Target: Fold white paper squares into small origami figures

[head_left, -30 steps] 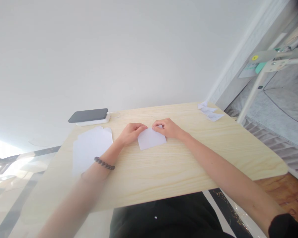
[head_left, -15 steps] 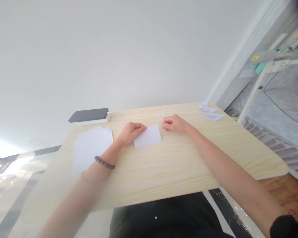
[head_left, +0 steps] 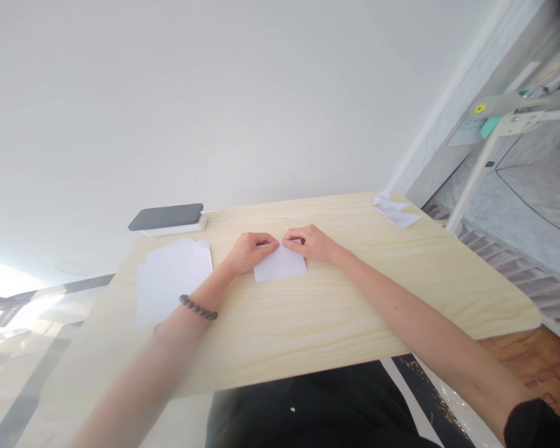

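Note:
A small white sheet of paper (head_left: 280, 266) lies in the middle of the light wooden table. My left hand (head_left: 252, 251) pinches its far edge from the left, thumb on top. From the right, my right hand (head_left: 312, 242) pinches the same far edge, its fingertips close to those of the left. The fingers and thumbs cover most of that edge, so any fold there is hidden. Left of my left hand rests a stack of white paper sheets (head_left: 175, 270), partly behind my forearm.
A dark phone (head_left: 168, 216) sits on a white block (head_left: 177, 229) with a cable at the back left. Several folded paper pieces (head_left: 396, 210) lie at the table's back right corner. The wall (head_left: 270, 112) rises behind the table (head_left: 336, 311); a white metal frame (head_left: 476, 177) stands at right.
My right hand has moved left from beside the paper and now grips its far edge. The paper and my left hand have shifted slightly to the right and nearer to me.

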Demonstrator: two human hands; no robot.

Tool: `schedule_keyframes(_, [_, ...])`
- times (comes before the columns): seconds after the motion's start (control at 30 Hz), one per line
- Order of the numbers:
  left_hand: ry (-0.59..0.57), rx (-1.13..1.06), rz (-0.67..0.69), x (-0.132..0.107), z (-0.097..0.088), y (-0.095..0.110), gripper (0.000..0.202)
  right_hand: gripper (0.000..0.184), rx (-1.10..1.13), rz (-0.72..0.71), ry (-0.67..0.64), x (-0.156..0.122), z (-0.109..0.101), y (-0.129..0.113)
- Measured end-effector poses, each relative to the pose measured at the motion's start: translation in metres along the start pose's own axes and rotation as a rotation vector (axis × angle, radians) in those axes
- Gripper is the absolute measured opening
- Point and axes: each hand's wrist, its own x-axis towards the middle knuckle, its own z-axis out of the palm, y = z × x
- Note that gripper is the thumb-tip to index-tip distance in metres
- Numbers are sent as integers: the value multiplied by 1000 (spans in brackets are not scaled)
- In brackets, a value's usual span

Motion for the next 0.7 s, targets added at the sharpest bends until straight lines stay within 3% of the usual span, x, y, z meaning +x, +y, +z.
schedule_keyframes(0.17, [-18,61,11,0,-4,-2,31,21,37,34,-45,-4,-17,12])
schedule_keyframes(0.4, [-37,-24,-82,1,-6,-7,27,24,82,135,14,-10,-44,36])
schedule_keyframes(0.6, [35,-58,-45,1,-3,-1,32,21,98,69,-105,-5,-26,15])
schedule_keyframes(0.7, [15,-45,-16,0,-2,2,36,20,63,61,-44,-3,-14,5])
